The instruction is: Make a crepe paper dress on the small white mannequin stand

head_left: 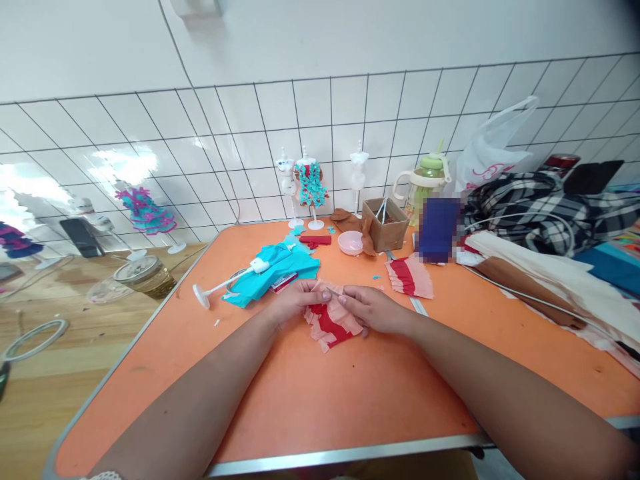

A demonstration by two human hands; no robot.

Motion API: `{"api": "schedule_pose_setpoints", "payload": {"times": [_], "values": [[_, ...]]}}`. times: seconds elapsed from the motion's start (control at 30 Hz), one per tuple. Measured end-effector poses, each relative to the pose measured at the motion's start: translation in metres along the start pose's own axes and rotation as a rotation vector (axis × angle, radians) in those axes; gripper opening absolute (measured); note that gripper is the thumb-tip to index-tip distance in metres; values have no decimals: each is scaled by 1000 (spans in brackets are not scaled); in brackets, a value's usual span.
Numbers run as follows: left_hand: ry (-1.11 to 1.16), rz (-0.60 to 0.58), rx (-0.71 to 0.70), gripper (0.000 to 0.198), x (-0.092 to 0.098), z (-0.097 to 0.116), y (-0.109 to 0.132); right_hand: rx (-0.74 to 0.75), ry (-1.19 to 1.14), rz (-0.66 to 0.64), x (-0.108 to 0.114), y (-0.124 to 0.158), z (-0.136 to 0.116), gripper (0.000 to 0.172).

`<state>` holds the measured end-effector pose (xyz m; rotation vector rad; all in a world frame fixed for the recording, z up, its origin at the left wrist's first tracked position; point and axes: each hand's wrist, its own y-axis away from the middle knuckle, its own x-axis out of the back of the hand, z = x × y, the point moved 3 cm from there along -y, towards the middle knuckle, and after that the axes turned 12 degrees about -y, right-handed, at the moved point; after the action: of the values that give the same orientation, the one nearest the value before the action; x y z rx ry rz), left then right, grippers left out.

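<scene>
A ruffled pink cloth with a red band (333,328) is held between my hands over the orange table (320,400). My left hand (299,299) pinches its upper left edge. My right hand (373,308) is closed on its upper right side, and something thin shows between the fingertips, too small to name. To the right lies a second pink and red ruffled piece (411,277). Turquoise cloth (273,273) is spread at the left, with a white stand (225,285) lying across it.
Small white mannequins (358,175) stand along the tiled wall, one dressed in turquoise (312,184). Behind the hands are a pink bowl (351,243), a cardboard box (385,227) and a green-lidded bottle (425,179). Plaid cloth (530,203) is piled at right; a jar (145,275) stands left.
</scene>
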<state>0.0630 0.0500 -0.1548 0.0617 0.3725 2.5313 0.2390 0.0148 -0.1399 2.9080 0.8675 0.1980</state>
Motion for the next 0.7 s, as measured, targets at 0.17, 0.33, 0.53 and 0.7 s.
{"api": "schedule_pose_setpoints", "payload": {"times": [0.17,0.33,0.53,0.7], "values": [[27,-10,-3,28,-1,1,1,-1,8,-4,1,1,0,38],[36,-12,-42,27,0,3,0,0,-2,1,3,2,2,41],[33,-20,-30,26,1,4,1,6,2,-15,2,1,0,41],[28,-24,-26,25,0,3,1,-6,20,-5,2,2,-2,39]]}}
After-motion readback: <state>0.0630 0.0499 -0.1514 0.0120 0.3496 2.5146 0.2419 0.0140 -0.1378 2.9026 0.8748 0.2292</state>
